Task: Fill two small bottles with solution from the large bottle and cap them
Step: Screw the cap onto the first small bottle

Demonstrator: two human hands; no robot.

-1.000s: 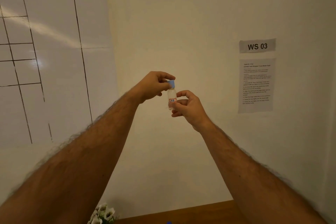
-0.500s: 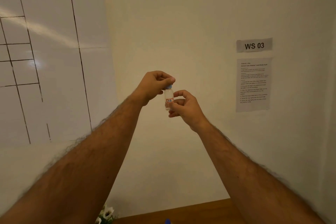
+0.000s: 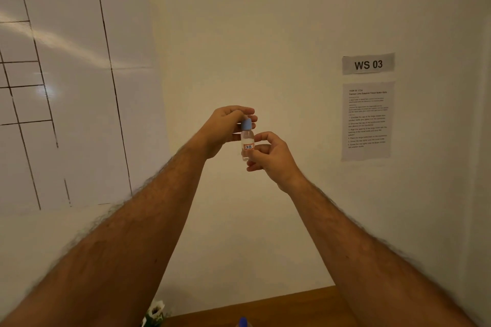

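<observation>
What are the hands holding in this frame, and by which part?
A small bottle: the right hand pinches its lower body, and the left hand grips its blue cap.

"WS 03" on wall sign (image 3: 368, 64); "17B" on small bottle (image 3: 247, 143) label

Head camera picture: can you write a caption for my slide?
Left hand grips the blue cap while the right hand holds the small bottle up.

One head-worn camera faces the wall sign (image 3: 368, 64), hands raised close before it, table edge (image 3: 279, 308) below.
</observation>
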